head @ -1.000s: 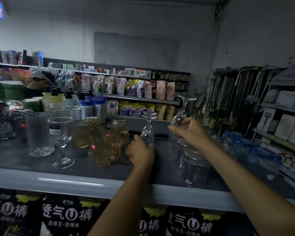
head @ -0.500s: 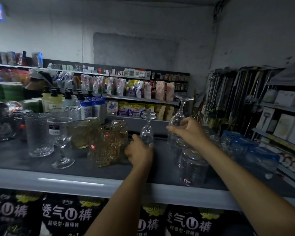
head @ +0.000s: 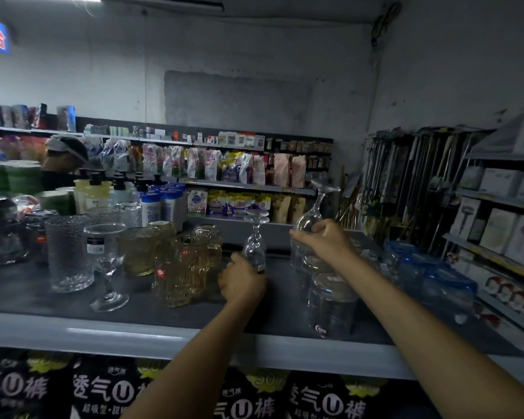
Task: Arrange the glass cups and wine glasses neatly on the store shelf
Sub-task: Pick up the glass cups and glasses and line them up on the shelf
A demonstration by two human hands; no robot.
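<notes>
Two wine glasses are upside down over the dark shelf top (head: pixel 28 294). My left hand (head: pixel 241 281) grips the bowl of the small inverted wine glass (head: pixel 255 237), whose rim sits on the shelf. Off to the right, my right hand (head: pixel 324 241) holds the bowl of a larger inverted wine glass (head: pixel 313 211), tilted with its foot up to the right. Left of them stand amber mugs (head: pixel 183 267), an upright goblet (head: pixel 105 261) and a textured tumbler (head: pixel 67 252). Clear jars (head: pixel 330 303) stand under my right forearm.
Blue-tinted glassware (head: pixel 430 273) fills the shelf's right end. Dark bowls (head: pixel 0 231) and shampoo bottles (head: pixel 91 192) crowd the back left. The grey shelf lip (head: pixel 133 337) runs along the front. A person (head: pixel 64 158) stands behind the bottles. Boxed goods (head: pixel 496 228) line the right rack.
Both hands have stayed on their glasses; the hands and glasses have hardly shifted. The camera has tilted up slightly.
</notes>
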